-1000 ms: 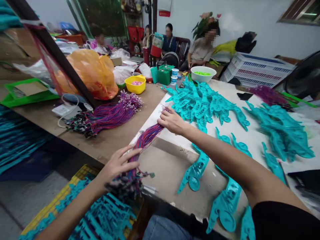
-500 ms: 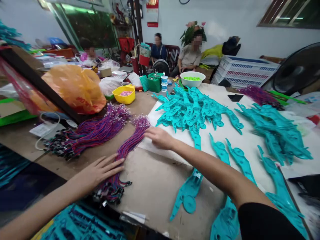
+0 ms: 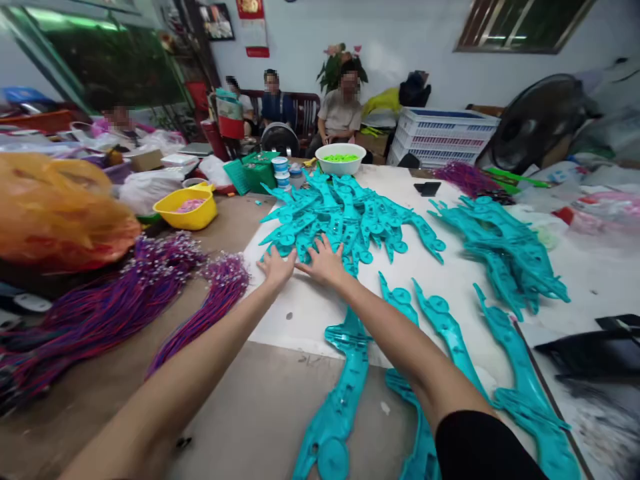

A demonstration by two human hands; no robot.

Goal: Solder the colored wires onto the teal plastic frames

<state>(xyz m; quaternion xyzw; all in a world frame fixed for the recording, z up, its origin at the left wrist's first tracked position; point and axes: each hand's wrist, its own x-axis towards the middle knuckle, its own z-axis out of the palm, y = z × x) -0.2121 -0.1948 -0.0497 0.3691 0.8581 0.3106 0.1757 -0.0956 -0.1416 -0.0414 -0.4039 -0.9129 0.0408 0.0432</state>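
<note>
Hands lie flat and open, left hand (image 3: 277,265) and right hand (image 3: 325,262) side by side on the near edge of the teal plastic pieces pile (image 3: 345,217) mid-table (image 3: 280,400). Best to pinch one top piece, since they tangle. Fingertips hide among the pieces; both wire bundles (image 3: 115,303) look blurry.

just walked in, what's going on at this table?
A person has both arms stretched out over a worktable. The left hand and right hand lie flat, side by side, on the near edge of a pile of teal plastic parts. Neither hand grips anything. More teal parts lie singly nearer the person, and a second heap sits to the right. Bundles of red and blue wires lie untouched on the left. Other people sit at the far end.
</note>
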